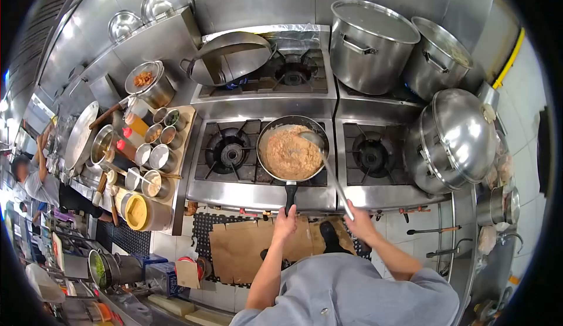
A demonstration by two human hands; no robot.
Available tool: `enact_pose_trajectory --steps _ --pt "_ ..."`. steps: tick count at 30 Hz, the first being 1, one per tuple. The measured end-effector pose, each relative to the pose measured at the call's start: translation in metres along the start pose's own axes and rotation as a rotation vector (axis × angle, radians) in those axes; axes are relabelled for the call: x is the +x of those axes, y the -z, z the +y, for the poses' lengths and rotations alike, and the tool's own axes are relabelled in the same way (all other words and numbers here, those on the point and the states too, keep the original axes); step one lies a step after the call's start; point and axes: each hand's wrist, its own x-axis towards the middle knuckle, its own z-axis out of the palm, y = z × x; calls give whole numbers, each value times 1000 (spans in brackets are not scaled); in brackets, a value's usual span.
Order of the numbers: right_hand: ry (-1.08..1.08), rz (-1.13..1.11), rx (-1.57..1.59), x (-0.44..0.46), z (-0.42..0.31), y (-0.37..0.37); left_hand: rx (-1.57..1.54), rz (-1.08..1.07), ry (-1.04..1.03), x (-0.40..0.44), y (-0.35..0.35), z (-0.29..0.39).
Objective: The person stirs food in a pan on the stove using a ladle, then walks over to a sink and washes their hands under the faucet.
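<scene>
My left hand (285,225) is closed around the dark handle of a frying pan (275,124). The pan sits on the front middle burner, holding a lumpy, orange-beige food mixture (290,155). My right hand (360,220) grips the long metal handle of a ladle (334,176). Its bowl rests in the mixture at the pan's upper right, partly covered by food. The fingers of both hands are wrapped round what they hold.
Burners flank the pan at left (233,153) and right (372,155). Behind stand a wok (231,62) and tall stockpots (375,47). A domed steamer (454,138) is on the right. Several sauce and seasoning containers (161,157) crowd the left counter. Another person (44,182) stands far left.
</scene>
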Motion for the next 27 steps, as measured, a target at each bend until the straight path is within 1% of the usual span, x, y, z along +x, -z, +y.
enact_pose_trajectory --steps 1,2,3,4,6,7,8,9,11,12,14,15,16,17,18,19,21,23,24,25,26,27 --pt "-43 -3 73 -13 -19 4 -4 -9 6 -1 -2 0" --pt "-235 -125 255 -22 -49 24 -10 -15 10 -1 -4 3" --pt "-419 -259 478 -24 -82 27 20 6 1 -4 16 16" --pt "-418 -279 538 -22 -76 32 46 7 -2 -4 15 19" --pt "-159 -156 385 -10 -53 24 72 6 9 -5 13 16" --pt "-48 -97 308 0 -59 32 90 8 -13 -4 13 11" --pt "-117 -151 223 14 -66 45 105 11 -43 -1 12 7" --pt "10 -74 194 31 -57 42 97 9 -45 -1 10 8" --pt "129 -3 13 65 -33 34 75 -7 -13 -3 8 7" --pt "130 -5 10 57 -36 38 72 -7 -12 -4 7 5" --pt "-88 -141 -135 37 -52 47 83 -1 -8 -1 5 6" --pt "-21 -82 -108 17 -40 34 71 2 -19 2 6 7" --pt "-2 -61 -83 -3 -28 22 64 7 -30 2 6 4" --pt "8 0 48 -23 -26 11 54 13 -37 3 3 2" --pt "-16 -20 164 -38 -32 4 44 -2 -54 3 2 0" --pt "-270 -170 357 -45 -75 22 47 -6 -46 1 2 0" --pt "-382 -275 617 -43 -87 35 67 -5 -43 -3 -2 5" --pt "-342 -294 620 -30 -93 57 84 -7 -26 -3 0 7" --pt "-268 -236 584 -21 -78 49 67 -22 -32 -4 1 9" --pt "-255 -204 404 -8 -82 55 46 -33 -42 -4 2 10" --pt "-159 -156 297 8 -76 56 39 -27 -45 -3 3 9" --pt "19 -44 154 28 -61 49 46 -26 -54 0 3 7"
